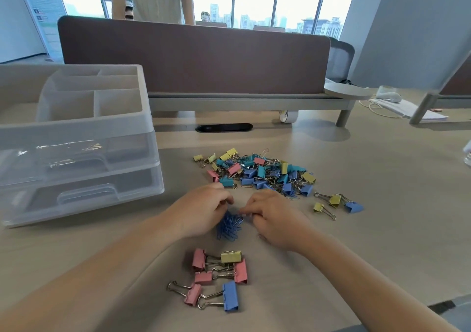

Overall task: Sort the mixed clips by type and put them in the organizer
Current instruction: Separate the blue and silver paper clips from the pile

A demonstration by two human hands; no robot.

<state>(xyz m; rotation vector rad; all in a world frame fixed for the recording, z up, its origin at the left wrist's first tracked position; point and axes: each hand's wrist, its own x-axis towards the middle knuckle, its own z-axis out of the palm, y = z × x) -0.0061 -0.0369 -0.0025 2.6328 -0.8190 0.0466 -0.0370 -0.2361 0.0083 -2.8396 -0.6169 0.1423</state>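
Observation:
A mixed heap of coloured binder clips point(257, 172) lies in the middle of the table. Just in front of it, my left hand point(204, 210) and my right hand point(272, 217) meet over a small bunch of blue paper clips point(229, 226), fingers pinching at it. Nearer to me sits a separate group of large binder clips point(216, 278), pink, yellow and blue. A few small yellow and blue binder clips point(336, 203) lie off to the right. The clear plastic organizer point(76, 138), with open top compartments and two drawers, stands at the left.
A brown desk divider point(193, 59) runs across the back, with a person standing behind it. A cable slot point(224, 127) and a roll of tape point(288, 116) are beyond the heap. Papers and a white cable point(382, 107) lie at the far right.

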